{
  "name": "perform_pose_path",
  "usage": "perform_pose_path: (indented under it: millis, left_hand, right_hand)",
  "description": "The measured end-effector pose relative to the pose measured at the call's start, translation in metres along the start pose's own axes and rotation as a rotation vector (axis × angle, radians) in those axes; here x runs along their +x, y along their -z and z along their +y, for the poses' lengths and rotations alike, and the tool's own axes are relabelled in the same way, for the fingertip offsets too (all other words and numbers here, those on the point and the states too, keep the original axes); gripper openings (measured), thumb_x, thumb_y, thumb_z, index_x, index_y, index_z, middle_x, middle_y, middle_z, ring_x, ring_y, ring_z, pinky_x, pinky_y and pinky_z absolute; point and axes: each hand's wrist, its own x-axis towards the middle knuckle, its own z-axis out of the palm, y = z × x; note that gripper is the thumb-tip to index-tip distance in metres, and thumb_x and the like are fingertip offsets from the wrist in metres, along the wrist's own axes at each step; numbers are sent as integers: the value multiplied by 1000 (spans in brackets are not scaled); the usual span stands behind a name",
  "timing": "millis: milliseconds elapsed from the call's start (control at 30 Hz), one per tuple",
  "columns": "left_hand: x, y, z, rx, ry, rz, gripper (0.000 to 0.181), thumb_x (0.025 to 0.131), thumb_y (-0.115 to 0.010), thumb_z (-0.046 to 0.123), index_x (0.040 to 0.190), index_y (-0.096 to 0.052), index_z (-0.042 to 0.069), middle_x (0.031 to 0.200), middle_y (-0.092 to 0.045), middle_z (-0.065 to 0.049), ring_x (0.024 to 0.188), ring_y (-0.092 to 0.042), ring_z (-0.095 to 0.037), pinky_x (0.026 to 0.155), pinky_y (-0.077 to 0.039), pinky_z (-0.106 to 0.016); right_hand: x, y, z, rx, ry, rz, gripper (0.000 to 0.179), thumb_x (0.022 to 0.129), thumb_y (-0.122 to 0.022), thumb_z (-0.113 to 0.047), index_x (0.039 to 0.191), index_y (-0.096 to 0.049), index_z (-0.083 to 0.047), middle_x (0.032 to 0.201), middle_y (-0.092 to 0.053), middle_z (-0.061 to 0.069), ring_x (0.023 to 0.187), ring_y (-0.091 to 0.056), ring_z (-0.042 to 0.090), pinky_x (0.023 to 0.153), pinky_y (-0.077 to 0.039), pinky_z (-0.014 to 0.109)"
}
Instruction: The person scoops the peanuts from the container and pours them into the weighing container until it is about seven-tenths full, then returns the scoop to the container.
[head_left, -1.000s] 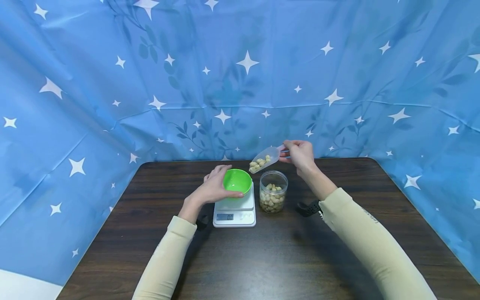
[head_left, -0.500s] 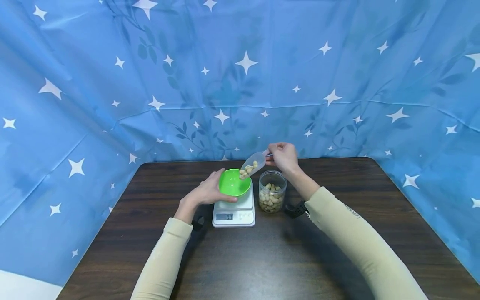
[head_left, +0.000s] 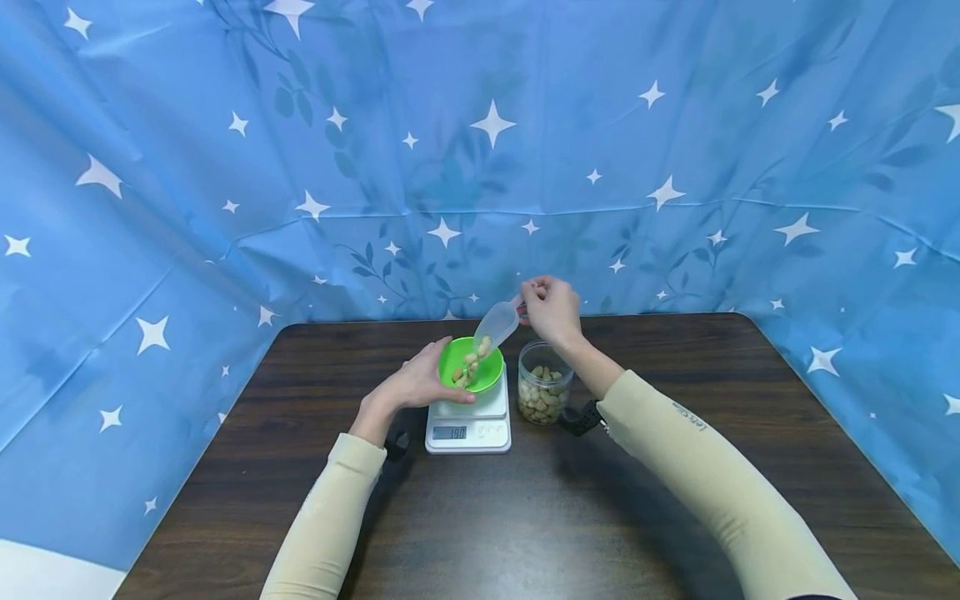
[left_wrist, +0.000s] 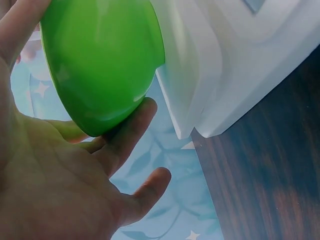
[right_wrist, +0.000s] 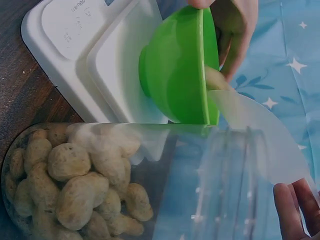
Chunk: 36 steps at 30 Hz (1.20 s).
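My left hand (head_left: 416, 383) grips the rim of a green bowl (head_left: 491, 375) between thumb and fingers; the bowl stands on the platform of a white kitchen scale (head_left: 491, 437). In the left wrist view, fingers (left_wrist: 131, 127) lie against the bowl's outside. Over the bowl, my right hand (head_left: 553, 310) pinches the handle of a translucent scoop (head_left: 496, 323), tipped steeply down to the left. Unshelled peanuts (head_left: 470, 365) run from its lip into the bowl. The scale's display seems to read 19.0.
Right of the scale stands a clear, lidless jar (head_left: 544, 402) with peanuts (right_wrist: 70, 162) in its lower part. The dark wooden table (head_left: 480, 517) ends at the back before a blue star-patterned curtain (head_left: 495, 175).
My right hand has moved left, bringing the scoop over the bowl and tilting it. Peanuts have slid from the scoop into the bowl. The display has risen from 0.0.
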Motion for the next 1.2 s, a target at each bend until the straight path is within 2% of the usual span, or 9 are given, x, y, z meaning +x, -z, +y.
perform_pose_path:
  millis: [133,300,533,767,1000,1200]
  left_hand:
    - [0,0,0,-12,-1,2,115,77,-89,47,160,-25,1,156,-39,-19,139,-41,-35,113,-22,-69]
    - [0,1,1,-1,3,-4,116,77,-90,45,161,-24,0,156,-39,-19,140,-40,-35,114,-21,-68]
    - [1,0,-1,7,-1,-9,118,77,-89,45,162,-21,1,158,-36,-20,143,-37,-36,115,-22,-67]
    - [0,1,0,7,1,-13,119,77,-89,46,162,-20,1,159,-35,-21,143,-37,-37,114,-25,-66]
    - [-4,1,3,6,19,-19,120,78,-88,48,164,-17,3,160,-32,-21,144,-35,-36,115,-21,-68]
    - [-2,-1,4,40,-5,34,116,78,-86,53,163,-23,8,162,-28,-17,143,-35,-36,114,-23,-67]
  right_hand:
    - [0,2,-5,-4,24,4,26,107,-56,-18,117,-65,5,95,-74,16,83,-74,26,66,-60,29]
    - [-1,8,-6,0,26,-1,28,108,-55,-18,120,-65,5,97,-73,17,86,-73,27,73,-61,37]
    - [-2,19,-10,-4,75,-2,29,108,-55,-18,118,-65,8,93,-73,18,83,-73,28,72,-61,41]
    - [-5,32,-16,-12,110,-11,27,108,-55,-17,118,-65,6,92,-73,18,81,-73,28,67,-61,31]
    - [-9,44,-20,-8,149,-19,27,108,-56,-16,118,-66,7,91,-74,20,79,-74,27,67,-61,31]
    - [-11,56,-24,-30,167,-22,29,108,-55,-20,117,-66,5,92,-74,19,81,-73,28,66,-61,30]
